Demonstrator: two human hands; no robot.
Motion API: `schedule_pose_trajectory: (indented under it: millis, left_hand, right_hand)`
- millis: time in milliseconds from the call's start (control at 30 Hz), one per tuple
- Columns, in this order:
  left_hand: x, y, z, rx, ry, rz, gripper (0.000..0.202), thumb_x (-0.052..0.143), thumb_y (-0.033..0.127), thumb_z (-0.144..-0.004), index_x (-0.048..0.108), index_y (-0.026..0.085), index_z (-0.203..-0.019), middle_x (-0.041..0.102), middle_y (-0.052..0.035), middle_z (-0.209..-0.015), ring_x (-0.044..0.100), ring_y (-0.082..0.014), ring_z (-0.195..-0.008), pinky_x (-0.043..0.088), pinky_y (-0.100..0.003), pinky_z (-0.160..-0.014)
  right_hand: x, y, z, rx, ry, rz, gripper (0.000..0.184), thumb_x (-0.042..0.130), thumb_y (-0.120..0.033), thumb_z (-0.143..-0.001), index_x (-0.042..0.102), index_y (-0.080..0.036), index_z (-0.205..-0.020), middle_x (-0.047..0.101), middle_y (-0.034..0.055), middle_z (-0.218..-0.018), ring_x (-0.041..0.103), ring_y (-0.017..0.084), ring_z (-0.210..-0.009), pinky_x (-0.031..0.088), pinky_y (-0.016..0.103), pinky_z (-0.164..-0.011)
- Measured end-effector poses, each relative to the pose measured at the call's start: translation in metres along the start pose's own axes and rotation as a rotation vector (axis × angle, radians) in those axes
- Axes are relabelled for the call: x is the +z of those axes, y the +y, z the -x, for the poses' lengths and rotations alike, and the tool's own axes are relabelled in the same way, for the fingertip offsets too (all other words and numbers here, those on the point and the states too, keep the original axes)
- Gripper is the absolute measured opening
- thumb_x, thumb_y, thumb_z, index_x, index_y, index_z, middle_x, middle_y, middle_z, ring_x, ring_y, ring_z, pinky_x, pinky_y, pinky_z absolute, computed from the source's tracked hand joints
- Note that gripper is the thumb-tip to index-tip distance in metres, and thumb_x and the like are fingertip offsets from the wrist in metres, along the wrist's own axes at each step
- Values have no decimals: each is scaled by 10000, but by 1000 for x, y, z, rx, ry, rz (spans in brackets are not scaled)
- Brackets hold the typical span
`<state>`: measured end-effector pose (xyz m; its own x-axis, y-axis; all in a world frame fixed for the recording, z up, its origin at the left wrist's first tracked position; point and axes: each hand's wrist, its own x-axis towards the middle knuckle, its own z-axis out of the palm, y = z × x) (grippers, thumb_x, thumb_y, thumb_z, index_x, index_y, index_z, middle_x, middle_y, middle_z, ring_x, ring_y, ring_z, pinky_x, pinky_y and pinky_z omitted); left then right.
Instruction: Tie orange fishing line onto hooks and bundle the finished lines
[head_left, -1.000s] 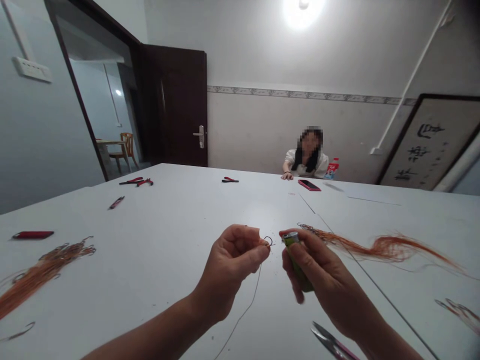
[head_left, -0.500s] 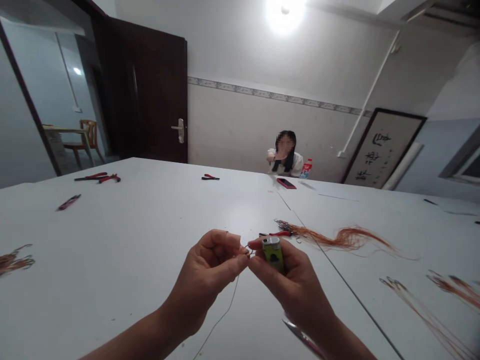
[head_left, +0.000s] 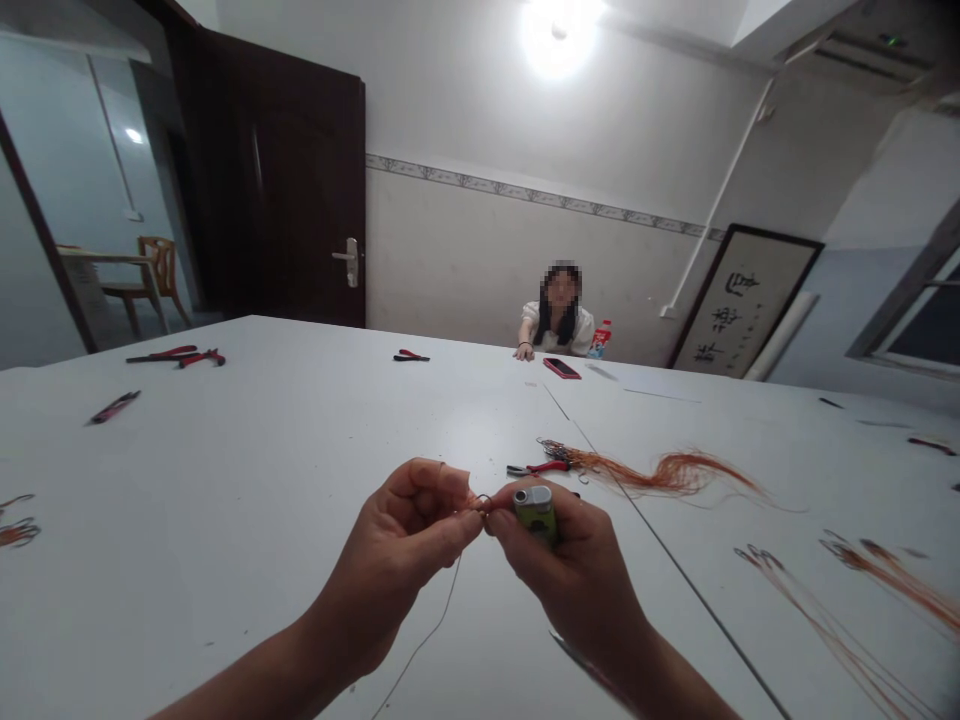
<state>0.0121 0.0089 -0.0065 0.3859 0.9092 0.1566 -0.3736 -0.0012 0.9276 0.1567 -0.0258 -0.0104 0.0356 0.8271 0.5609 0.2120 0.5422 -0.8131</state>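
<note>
Left grip (head_left: 394, 565) pinches a small hook (head_left: 482, 503); right grip (head_left: 553, 575) clamps a green lighter (head_left: 534, 512) at the hook's three o'clock; a slip could scorch the line (head_left: 435, 620)

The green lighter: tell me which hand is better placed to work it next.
Right, probably: the right hand already grips the green lighter, while the left hand is occupied pinching the small hook and the thin line trailing from it.

Fine metal hook (head_left: 481, 503), glossy green plastic lighter (head_left: 537, 522) with metal cap (head_left: 526, 495); smooth matt white desk (head_left: 225, 480); dark wooden door (head_left: 270, 180) at eleven o'clock.
</note>
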Motion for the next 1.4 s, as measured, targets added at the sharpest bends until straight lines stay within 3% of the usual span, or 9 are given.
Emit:
schedule_pose_trajectory:
  millis: [1400]
  left_hand:
    - [2,5,2,12,22,-16,142,710,141,-715,601,229,-742,574,53,-721,451,-68,-622,395,-142,-536]
  right_hand:
    - [-5,-6,-1,-51,8,80,91,542,-146,-774,570,-190,-699,443,-61,-557,347,76,-473,293,209,-420]
